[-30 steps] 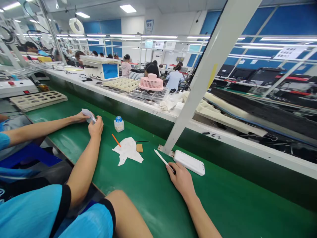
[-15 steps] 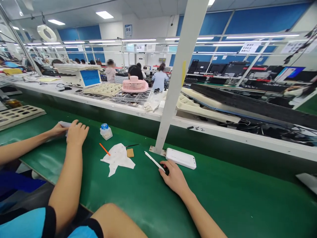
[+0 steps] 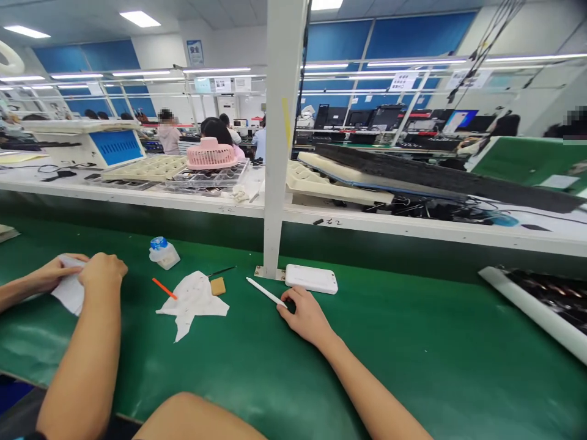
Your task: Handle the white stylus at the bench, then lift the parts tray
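Note:
My right hand (image 3: 305, 315) rests on the green tabletop with its fingers curled. Thumb and index finger close around the near end of a slim white pen (image 3: 263, 290), whose other end points away to the left. Just beyond the fingers, a white rounded rectangular device (image 3: 312, 278) lies flat against the foot of the white post (image 3: 274, 244). Of my left arm, only the bent elbow (image 3: 197, 418) shows at the bottom edge; the hand is out of the picture.
Left of the pen lie a white cloth (image 3: 195, 299), an orange stick (image 3: 164, 288), a tan sponge (image 3: 218, 286) and dark tweezers (image 3: 222, 271). A blue-capped bottle (image 3: 164, 252) stands behind. At far left, a co-worker's hands (image 3: 103, 272) handle a white sheet (image 3: 71, 294).
The view has swung to the right. The co-worker's white sheet now shows more and hangs lower between their hands. My right hand and the pen stay in place on the table.

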